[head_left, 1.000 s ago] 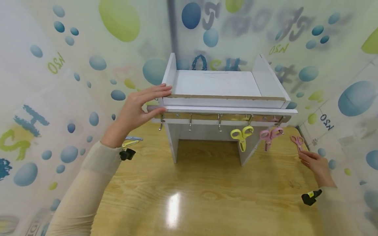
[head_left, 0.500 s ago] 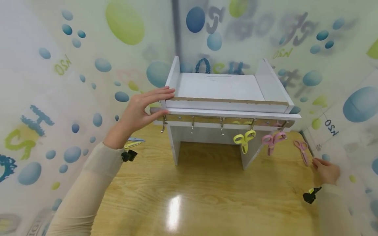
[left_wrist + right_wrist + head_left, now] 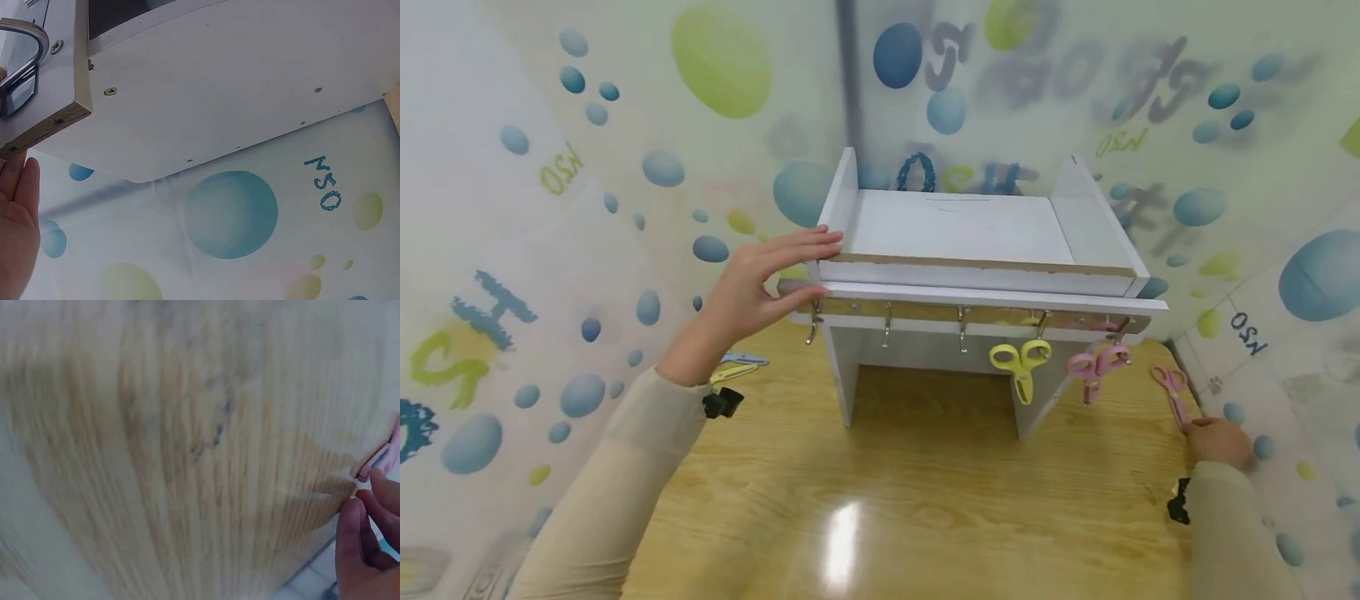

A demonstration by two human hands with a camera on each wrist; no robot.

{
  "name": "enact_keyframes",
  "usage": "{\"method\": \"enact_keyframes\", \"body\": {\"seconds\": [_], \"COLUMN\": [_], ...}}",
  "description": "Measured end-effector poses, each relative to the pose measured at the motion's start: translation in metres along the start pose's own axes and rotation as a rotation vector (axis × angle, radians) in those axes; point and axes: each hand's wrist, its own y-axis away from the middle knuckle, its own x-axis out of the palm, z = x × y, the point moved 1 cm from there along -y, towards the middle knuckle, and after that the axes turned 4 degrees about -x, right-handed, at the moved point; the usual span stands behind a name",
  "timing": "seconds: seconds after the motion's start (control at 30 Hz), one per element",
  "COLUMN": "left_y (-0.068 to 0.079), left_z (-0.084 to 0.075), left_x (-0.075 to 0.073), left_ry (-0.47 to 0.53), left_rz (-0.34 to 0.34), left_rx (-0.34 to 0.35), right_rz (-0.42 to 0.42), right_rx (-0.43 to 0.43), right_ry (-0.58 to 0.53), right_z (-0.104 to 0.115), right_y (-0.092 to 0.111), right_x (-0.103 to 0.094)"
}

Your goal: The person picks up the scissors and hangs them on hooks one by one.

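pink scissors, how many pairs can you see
2: one pair hangs from the rightmost hook; the other pair lies on the table near the right hand. More may be hidden.

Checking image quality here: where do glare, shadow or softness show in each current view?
Head: a bright white glare patch on the wooden tabletop; left wrist: dim, a soft shadow streaking the printed wall, though screw heads on the white side panel read clearly; right wrist: hazy, tabletop soft and streaky, pink scissors cut off by the right edge.
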Motion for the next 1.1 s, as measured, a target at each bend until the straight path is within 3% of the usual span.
{"method": "enact_keyframes", "body": {"seconds": [0.17, 0.27, 0.63, 0.73, 0.93, 1.1], "left_y": [0.002, 0.002, 0.002, 0.003, 0.002, 0.001], "left_z": [-0.002, -0.002, 0.0, -0.001, -0.001, -0.001], "left_x": [-0.001, -0.002, -0.001, -0.002, -0.003, -0.004], "left_ry": [0.014, 0.01, -0.009, -0.01, -0.016, -0.024], "left_rz": [-0.002, -0.003, 0.007, 0.007, 0.003, 0.005], "left_rx": [0.002, -0.007, -0.028, -0.036, -0.04, -0.041], "right_rz": [-0.024, 0.002, 0.127, 0.17, 0.241, 0.231], "right_rx": [-0.018, -0.003, 0.038, 0.025, 0.02, -0.002], "right_ry": [0.078, 0.053, -0.216, -0.37, -0.933, -1.081], "right_z": [0.003, 0.005, 0.009, 0.014, 0.034, 0.055], "right_y": [-0.003, -0.002, 0.017, 0.024, 0.037, 0.048], "right_x": [0.0, -0.003, -0.014, -0.019, -0.033, -0.057]}}
